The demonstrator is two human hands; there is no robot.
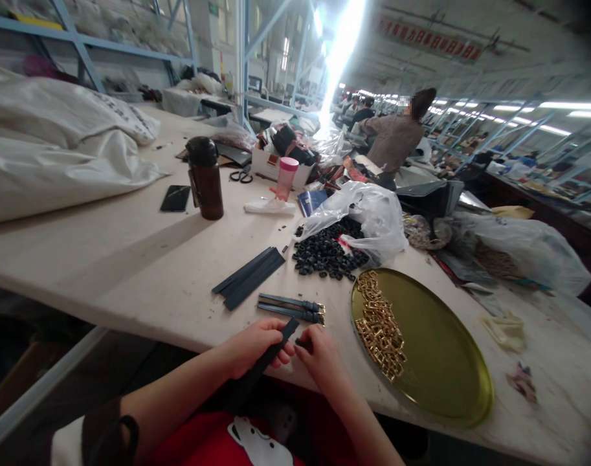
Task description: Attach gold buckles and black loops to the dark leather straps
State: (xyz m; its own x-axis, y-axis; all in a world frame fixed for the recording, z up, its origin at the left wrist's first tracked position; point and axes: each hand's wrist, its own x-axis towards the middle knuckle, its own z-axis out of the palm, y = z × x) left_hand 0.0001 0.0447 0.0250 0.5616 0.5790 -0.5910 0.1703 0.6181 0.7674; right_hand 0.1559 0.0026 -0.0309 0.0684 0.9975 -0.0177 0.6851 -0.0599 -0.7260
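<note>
My left hand [254, 344] is closed around a dark flat strap [262, 364], whose end sticks up past the thumb. Close beside it, my right hand [323, 355] pinches a small black piece [303, 345], mostly covered by the fingers; it looks like a strap loop. Just beyond the hands lie finished-looking straps with gold buckles [295, 309]. More flat dark straps [249, 278] rest in a fanned stack behind them. A heap of small black loops [324, 252] spills from a clear plastic bag [380, 223]. Gold buckles [380, 330] are piled on the left side of a round gold tray [441, 343].
A dark brown bottle [208, 184] and a phone [175, 199] stand and lie at the back left. Behind are scissors [241, 175], a pink-lidded cup [286, 178] and a filled box [270, 165]. White sacking [52, 149] covers the left end. A co-worker [395, 139] stands beyond the table.
</note>
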